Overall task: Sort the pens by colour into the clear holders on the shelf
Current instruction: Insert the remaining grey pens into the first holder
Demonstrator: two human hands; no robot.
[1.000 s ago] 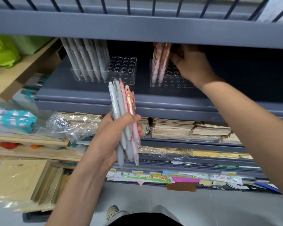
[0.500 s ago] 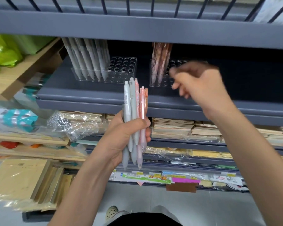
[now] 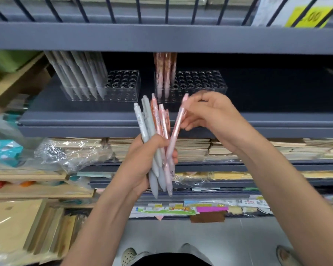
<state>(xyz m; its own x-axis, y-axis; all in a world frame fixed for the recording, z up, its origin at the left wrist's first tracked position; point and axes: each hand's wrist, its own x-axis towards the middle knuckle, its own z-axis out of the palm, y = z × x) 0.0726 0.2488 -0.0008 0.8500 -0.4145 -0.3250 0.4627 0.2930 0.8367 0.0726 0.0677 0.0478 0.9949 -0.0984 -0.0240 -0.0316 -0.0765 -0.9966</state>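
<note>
My left hand (image 3: 142, 162) grips a bundle of grey and pink pens (image 3: 152, 127) upright in front of the shelf. My right hand (image 3: 210, 112) pinches the upper part of one pink pen (image 3: 178, 123), which leans out to the right of the bundle with its lower end still among the others. On the shelf behind stand two clear holders: the left holder (image 3: 123, 89) has several grey pens (image 3: 79, 73) in its left rows, and the right holder (image 3: 200, 81) has pink pens (image 3: 164, 72) at its left end.
The grey shelf edge (image 3: 85, 121) runs just behind the bundle, and the upper shelf beam (image 3: 161, 38) hangs low over the holders. Stacked notebooks (image 3: 190, 148) and crumpled plastic wrap (image 3: 69, 154) fill the shelf below. Wooden trays (image 3: 27, 189) stand at the left.
My right hand has come back from the right holder down to the bundle and taken hold of a pink pen. My left hand has raised the bundle and shifted it to the right.
</note>
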